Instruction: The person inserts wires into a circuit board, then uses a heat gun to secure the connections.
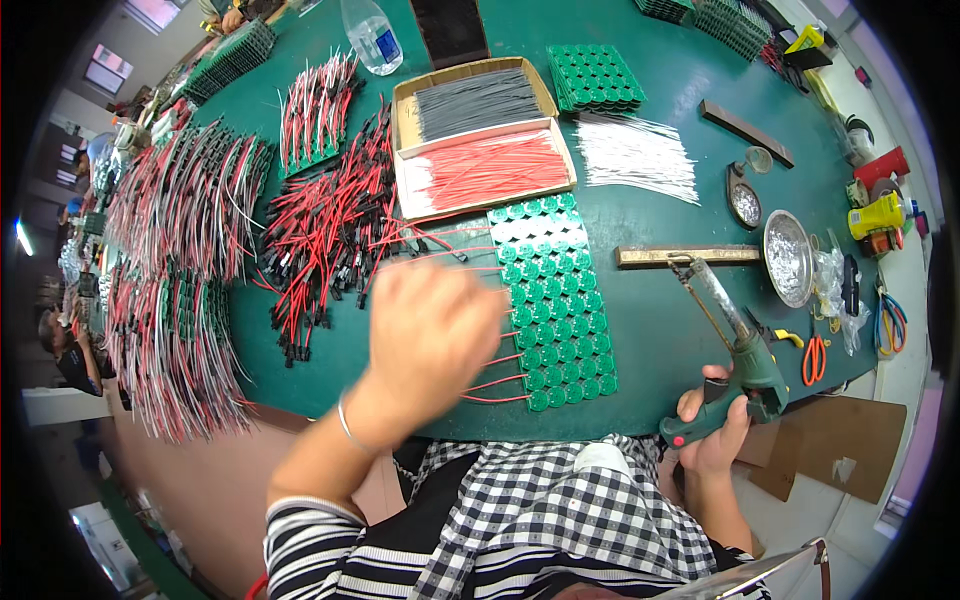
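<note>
My left hand (435, 325), smeared by motion, is curled over the left edge of a green circuit board panel (560, 330) made of rows of round boards. Its fingertips are hidden, so what they hold does not show. Red wires (490, 383) run out leftward from the panel's left edge, some passing under the hand. My right hand (715, 430) is closed around the green handle of a soldering gun (745, 365), to the right of the panel. The gun's metal tip points away from me, close to a long narrow bar (690, 257).
Black-tipped red wires (335, 220) lie heaped left of a box of red wires (490, 170). Wired panels (180, 210) fill the far left. White wires (640, 155), stacked panels (595, 78), a metal dish (788, 258), orange-handled scissors (815, 360) and a bottle (375, 40) stand around.
</note>
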